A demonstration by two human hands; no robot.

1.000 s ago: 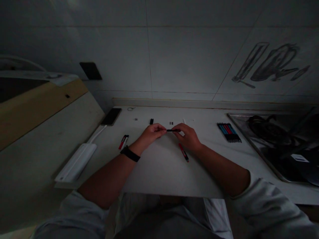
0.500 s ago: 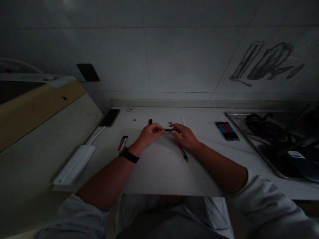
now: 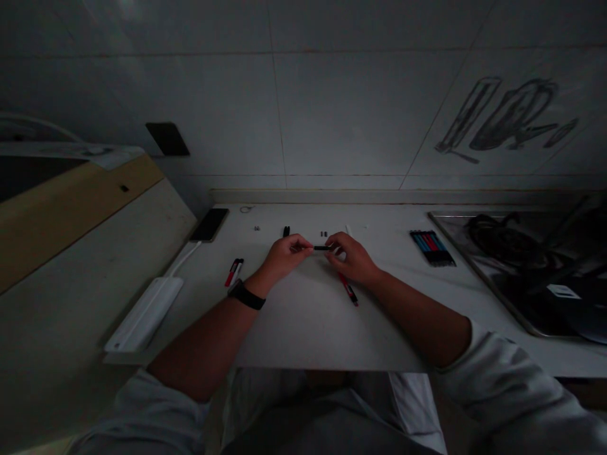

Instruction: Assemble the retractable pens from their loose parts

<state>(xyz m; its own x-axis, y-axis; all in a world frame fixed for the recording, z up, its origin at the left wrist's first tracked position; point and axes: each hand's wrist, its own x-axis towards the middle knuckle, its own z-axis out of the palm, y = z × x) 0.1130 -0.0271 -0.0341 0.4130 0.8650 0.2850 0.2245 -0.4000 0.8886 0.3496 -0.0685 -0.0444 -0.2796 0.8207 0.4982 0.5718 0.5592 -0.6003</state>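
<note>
The scene is dim. My left hand [image 3: 284, 254] and my right hand [image 3: 351, 258] meet over the white counter [image 3: 308, 322], both pinched on the ends of a short black pen part [image 3: 321, 248]. A black band sits on my left wrist. A red and black pen [image 3: 348, 289] lies on the counter just under my right hand. Another red and black pen [image 3: 234, 271] lies to the left of my left wrist.
A row of several blue and red pens [image 3: 432, 247] lies at the right. Small dark pen parts [image 3: 286, 231] sit behind my hands. A phone [image 3: 210, 224] and a white power strip [image 3: 145, 314] lie at the left. A dark sink [image 3: 521, 265] is at the right.
My hands stay pinched on the black part and have barely shifted. The view has moved slightly.
</note>
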